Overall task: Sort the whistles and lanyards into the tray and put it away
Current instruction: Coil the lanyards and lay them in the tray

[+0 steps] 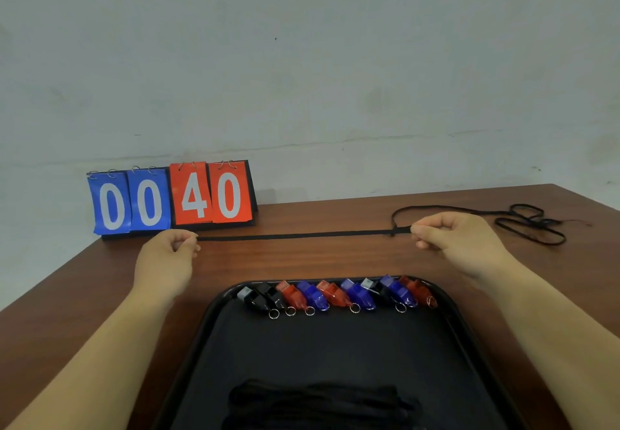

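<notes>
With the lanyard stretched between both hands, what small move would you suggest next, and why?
Probably bring the left hand across to the right hand, folding the lanyard in half: it is pinched taut between them, and the black bundle in the tray looks like folded lanyards.

1. tray (208, 329): plain blk, no pattern.
2. whistles (335, 295), L to R: blk w/ grey tip, blk, red, blue, red, blue, blk w/ pale grey tip, blue, red.
3. key rings (273, 313): silver; far-R one looks reddish.
4. stretched lanyard (302, 235): solid blk.
5. lanyard heap (318, 402) in tray: blk, barely distinct from blk tray.
6. loose lanyards (530, 225): blk, thin reddish end.
7. table (335, 258): reddish-brown wood, fine grain streaks.
8. scoreboard (174, 198): 2 blue cards w/ white "0 0", 2 orange-red w/ white "4 0", blk base.
9. wall (335, 60): pale grey-white, faint blotches.
</notes>
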